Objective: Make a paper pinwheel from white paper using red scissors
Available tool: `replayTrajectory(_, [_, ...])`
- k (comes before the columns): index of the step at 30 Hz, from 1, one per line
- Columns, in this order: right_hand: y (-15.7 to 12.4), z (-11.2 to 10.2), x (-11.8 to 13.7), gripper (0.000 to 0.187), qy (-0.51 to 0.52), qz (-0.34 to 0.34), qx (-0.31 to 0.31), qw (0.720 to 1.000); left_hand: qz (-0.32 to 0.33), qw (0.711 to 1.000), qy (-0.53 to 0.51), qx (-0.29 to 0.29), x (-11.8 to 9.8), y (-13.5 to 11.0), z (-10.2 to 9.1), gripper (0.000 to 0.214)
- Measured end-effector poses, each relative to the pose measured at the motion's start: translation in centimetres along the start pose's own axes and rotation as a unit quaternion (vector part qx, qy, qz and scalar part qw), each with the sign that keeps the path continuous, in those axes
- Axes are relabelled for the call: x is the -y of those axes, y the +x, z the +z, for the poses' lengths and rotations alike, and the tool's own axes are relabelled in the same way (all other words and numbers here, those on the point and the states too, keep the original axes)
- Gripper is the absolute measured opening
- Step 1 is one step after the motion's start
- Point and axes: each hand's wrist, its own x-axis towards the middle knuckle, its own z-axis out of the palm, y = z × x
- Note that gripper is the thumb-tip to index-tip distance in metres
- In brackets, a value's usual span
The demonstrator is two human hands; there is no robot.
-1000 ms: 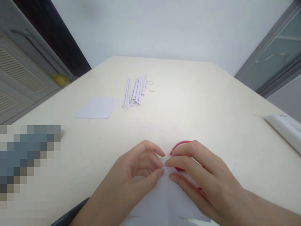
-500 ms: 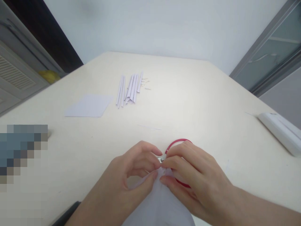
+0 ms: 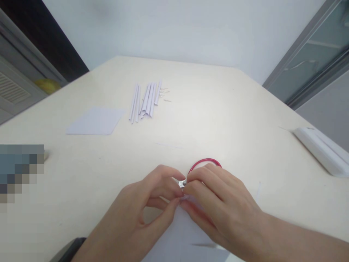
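Both hands meet at the front middle of the table. Between thumb and fingers, my left hand (image 3: 152, 203) pinches the top edge of a white sheet of paper (image 3: 174, 238). My right hand (image 3: 220, 200) is closed on the same edge, its fingertips almost touching the left ones; its thumb lies behind the fold and is partly hidden. The sheet hangs toward me below the hands. Just beyond the fingertips lie red-handled scissors (image 3: 205, 160). One handle loop and the metal pivot show, while my right hand covers the rest.
Several rolled paper tubes (image 3: 147, 100) lie toward the back, with small scraps (image 3: 165, 94) beside them. Flat paper (image 3: 95, 120) rests at left. A thin paper strip (image 3: 169, 145) lies mid-table. At the right edge sits a long white object (image 3: 321, 151). A blurred-out patch covers the lower left.
The fingers have drawn closer together on the paper's edge, and the sheet has bent over. The scissors' lower handle loop is now hidden. The view has shifted slightly.
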Motion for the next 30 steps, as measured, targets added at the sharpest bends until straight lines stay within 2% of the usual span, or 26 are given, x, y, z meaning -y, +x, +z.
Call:
replayTrajectory(6, [0.3,-0.4,-0.5,0.020,0.027,0.003,-0.006,1.000,0.034,0.999,-0.039,0.014,-0.3,0.1,-0.1,0.017])
replayTrajectory(13, [0.6,-2.0,-1.1,0.015,0.132,0.073,-0.018,0.988,-0.017,0.993,-0.068,0.090,-0.5,0.6,-0.3,0.032])
replayTrajectory(16, [0.8,-2.5,-1.1,0.016,0.133,0.041,-0.017,0.990,-0.050,0.991,-0.080,0.097,-0.5,0.6,-0.5,0.027])
replayTrajectory(20, [0.8,-2.5,-0.9,0.020,0.075,-0.044,-0.023,0.996,-0.033,0.992,-0.086,0.082,-0.4,0.7,-0.8,0.029])
replayTrajectory(23, [0.7,-2.2,-0.9,0.019,0.053,-0.093,-0.013,0.994,-0.038,0.986,-0.136,0.093,-0.3,0.8,-0.9,0.031])
replayTrajectory(26, [0.7,-2.1,-1.1,0.026,0.056,-0.119,0.007,0.991,-0.054,0.972,-0.200,0.108,-0.3,1.0,-0.9,0.028])
replayTrajectory(30, [0.9,-2.1,-1.5,0.032,0.056,-0.133,0.014,0.989,-0.042,0.964,-0.242,0.101,-0.4,1.0,-0.8,0.025])
